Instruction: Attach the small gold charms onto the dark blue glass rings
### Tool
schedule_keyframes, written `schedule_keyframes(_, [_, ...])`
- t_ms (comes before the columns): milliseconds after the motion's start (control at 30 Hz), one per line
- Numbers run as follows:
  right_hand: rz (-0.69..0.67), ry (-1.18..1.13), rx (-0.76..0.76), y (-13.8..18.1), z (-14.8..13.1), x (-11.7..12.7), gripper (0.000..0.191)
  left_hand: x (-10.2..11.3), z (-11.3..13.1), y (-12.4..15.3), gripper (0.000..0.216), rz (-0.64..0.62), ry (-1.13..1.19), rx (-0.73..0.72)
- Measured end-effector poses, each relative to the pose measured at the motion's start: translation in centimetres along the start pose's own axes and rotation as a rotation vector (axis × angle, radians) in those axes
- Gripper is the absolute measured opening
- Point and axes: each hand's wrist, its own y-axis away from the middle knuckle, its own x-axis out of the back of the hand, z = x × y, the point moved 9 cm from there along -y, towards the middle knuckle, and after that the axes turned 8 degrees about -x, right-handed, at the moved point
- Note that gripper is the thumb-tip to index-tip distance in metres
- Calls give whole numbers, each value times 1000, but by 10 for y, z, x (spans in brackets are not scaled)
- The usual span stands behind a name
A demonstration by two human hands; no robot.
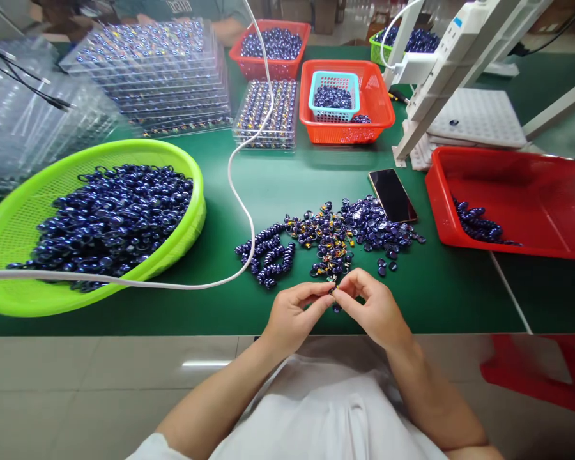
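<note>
My left hand (294,313) and my right hand (371,306) meet over the green table's near edge, fingertips pinched together on one small dark blue part (334,291). Just beyond them lies a loose pile of small dark blue parts (345,233), some with yellow bits showing. Left of that pile sit short stacked rows of the same blue parts (268,255). Both hands are closed in a pinch on the same piece, most of which is hidden by the fingers.
A lime green basket (23,211) of blue parts is at left, with a white cable (234,185) crossing it. A black phone (391,195), a red tray (531,191), orange baskets (378,102), and stacked clear trays (163,70) stand further back. Another person sits across the table.
</note>
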Motion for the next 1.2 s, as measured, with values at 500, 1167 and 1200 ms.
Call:
schedule_keyframes(500, [85, 13, 231, 25, 11, 11, 7, -2, -6, -7, 16, 64, 170, 196])
schedule_keyframes(1167, [205, 247, 569, 34, -28, 4, 18, -16, -13, -3, 16, 38, 193, 228])
schedule_keyframes(1200, [205, 242, 551, 33, -27, 4, 17, -17, -14, -2, 18, 32, 202, 229])
